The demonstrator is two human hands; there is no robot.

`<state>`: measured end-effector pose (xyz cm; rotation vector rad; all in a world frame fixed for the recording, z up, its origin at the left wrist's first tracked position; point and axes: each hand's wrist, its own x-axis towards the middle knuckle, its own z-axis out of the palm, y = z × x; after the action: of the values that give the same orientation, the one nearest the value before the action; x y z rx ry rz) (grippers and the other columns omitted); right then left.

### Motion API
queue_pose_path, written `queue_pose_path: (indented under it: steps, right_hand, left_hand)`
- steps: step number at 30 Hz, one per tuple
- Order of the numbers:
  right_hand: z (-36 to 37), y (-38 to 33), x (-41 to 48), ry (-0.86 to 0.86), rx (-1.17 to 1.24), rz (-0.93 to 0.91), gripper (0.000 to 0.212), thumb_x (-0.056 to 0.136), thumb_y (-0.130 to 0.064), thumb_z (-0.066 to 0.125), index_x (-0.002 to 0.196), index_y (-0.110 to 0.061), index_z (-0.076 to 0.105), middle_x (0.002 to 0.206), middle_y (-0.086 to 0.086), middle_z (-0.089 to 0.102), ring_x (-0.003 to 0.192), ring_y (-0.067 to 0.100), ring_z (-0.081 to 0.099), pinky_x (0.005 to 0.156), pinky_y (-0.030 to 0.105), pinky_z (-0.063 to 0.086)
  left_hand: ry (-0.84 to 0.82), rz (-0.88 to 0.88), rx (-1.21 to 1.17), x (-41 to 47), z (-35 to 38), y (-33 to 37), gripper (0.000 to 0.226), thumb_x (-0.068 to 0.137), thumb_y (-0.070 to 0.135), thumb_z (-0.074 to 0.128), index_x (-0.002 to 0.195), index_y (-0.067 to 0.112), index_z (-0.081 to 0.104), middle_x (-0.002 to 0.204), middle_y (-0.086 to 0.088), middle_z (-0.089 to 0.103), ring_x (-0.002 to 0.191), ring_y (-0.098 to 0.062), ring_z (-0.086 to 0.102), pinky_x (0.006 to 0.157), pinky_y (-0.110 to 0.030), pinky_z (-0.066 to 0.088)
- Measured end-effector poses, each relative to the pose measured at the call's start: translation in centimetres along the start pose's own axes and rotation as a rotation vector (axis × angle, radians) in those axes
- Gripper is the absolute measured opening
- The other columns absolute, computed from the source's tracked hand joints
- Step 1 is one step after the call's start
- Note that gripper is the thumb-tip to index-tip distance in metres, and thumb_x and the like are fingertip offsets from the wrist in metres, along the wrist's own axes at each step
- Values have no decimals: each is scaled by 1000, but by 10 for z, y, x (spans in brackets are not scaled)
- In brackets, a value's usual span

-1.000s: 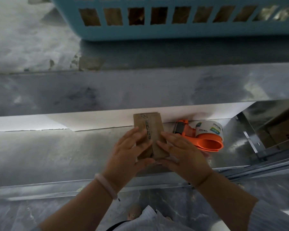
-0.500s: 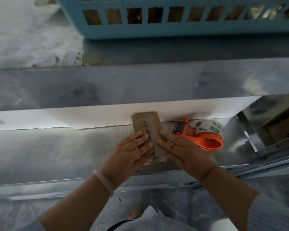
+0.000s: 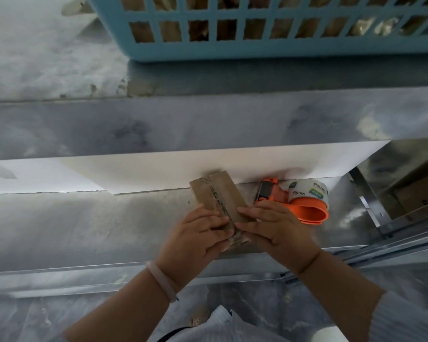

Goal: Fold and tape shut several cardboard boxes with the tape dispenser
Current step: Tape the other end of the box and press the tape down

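Lying flat under both hands, far end poking out beyond the fingertips: small cardboard box (image 3: 223, 191), printed strip running along its middle seam. Pressing its left flap with the left hand (image 3: 195, 238), fingers straight and spread; pressing its right flap with the right hand (image 3: 277, 230), fingers flat too, tips nearly meeting over the seam. Sitting just beyond the right hand: orange tape dispenser (image 3: 307, 208). Probably risking the flaps springing apart on lifting either hand for the dispenser, or the box sliding on the slick metal shelf (image 3: 84, 230) and skewing the tape. Standing well beyond both hands: blue basket (image 3: 257, 49).

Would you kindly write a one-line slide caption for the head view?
Left hand and right hand press a cardboard box on the metal bench, orange tape dispenser alongside.
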<state>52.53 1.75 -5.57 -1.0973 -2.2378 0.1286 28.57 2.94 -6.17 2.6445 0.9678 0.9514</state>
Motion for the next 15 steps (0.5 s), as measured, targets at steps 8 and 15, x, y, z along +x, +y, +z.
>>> queue_pose_path:
  steps: [8,15]
  right_hand:
    - [-9,9,-9,-135,-1,20,34,91,-20,58,122,-28,68,138,-5,56,115,14,58,100,33,48]
    - [-9,-23,-3,-102,-102,411,39,92,-19,65,128,-33,63,147,3,47,128,29,49,103,47,46]
  left_hand:
    - [-94,75,21,-10,-13,-11,29,92,32,61,118,23,70,130,9,62,124,-10,54,108,-38,42]
    - [-137,100,193,10,-23,14,39,89,61,51,104,33,72,103,13,66,98,-16,58,98,-36,41]
